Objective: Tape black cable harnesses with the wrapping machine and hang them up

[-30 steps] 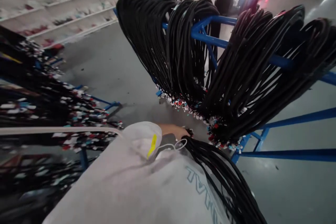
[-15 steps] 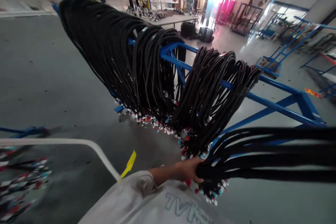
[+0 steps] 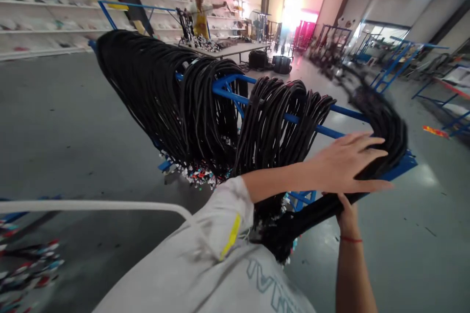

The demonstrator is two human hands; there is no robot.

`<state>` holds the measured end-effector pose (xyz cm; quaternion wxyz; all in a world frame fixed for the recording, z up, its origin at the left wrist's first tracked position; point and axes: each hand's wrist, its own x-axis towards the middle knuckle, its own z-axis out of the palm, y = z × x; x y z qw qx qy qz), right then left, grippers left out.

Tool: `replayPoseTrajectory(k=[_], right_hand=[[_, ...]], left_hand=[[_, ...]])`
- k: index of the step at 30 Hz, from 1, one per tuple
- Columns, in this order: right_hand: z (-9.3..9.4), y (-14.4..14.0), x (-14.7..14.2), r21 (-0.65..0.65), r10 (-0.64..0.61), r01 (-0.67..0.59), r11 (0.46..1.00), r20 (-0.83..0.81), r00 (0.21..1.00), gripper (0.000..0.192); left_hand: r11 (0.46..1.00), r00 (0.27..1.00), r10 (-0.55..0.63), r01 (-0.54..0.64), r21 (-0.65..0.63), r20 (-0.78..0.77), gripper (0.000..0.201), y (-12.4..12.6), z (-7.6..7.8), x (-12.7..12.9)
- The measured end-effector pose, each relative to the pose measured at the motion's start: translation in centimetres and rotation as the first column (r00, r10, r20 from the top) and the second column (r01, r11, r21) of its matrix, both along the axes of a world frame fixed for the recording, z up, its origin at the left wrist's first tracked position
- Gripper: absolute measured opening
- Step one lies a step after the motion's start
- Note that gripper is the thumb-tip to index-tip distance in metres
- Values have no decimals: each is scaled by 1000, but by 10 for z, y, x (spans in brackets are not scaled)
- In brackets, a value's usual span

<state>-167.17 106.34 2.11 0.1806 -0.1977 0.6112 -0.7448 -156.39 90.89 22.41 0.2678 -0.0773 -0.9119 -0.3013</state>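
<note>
A thick bundle of black cables (image 3: 389, 127) lies draped over the near end of a blue metal rack (image 3: 316, 127). My left hand (image 3: 345, 164) lies flat on top of this bundle, fingers spread and pointing right. Under the bundle my right hand (image 3: 345, 210) holds it from below, its fingers mostly hidden; a red thread circles the wrist. The bundle's lower end (image 3: 279, 239) hangs near my chest. Further bundles of black cables (image 3: 147, 83) hang along the rack, with coloured connector ends (image 3: 198, 173) at the bottom.
A white rail (image 3: 91, 205) crosses the lower left, with blurred coloured connectors below it. Shelving (image 3: 36, 10) lines the left wall. A table (image 3: 235, 49) with a person (image 3: 200, 14) behind it stands farther back. More blue racks (image 3: 404, 58) stand at the right on grey floor.
The bundle, carried at hip height in my left hand, has been swung up and over the rack's end. My left hand now rests flat on it, and my right hand has come into view beneath.
</note>
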Motion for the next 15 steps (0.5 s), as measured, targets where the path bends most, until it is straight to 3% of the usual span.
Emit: replayPoseTrajectory(k=[2,4,7,9,12,15], right_hand=[[5,-11,10,-11,29,-28,1000,17,999,41],[19,-25,18,22,97,-98,995,14,995,36],[59,-54,19,75,211,-214,974,48,976,42],[91,-79,9,120,259,-269,956,95,961,48],[129,-113,-10,238,223,-253,938,148,964,53],[138,-126,-16,373,52,-91,923,111,992,58]], left_hand=[[989,974,135,-143,-35,-181,37,-30,-15,41],[929,879,367,-362,72,-305,34,-74,-41,82],[782,735,622,-568,256,-271,40,-148,-83,121],[707,704,690,-608,361,-165,42,-191,-104,129],[695,809,587,-529,486,41,44,-229,-121,122],[723,920,316,-392,569,231,47,-237,-131,108]])
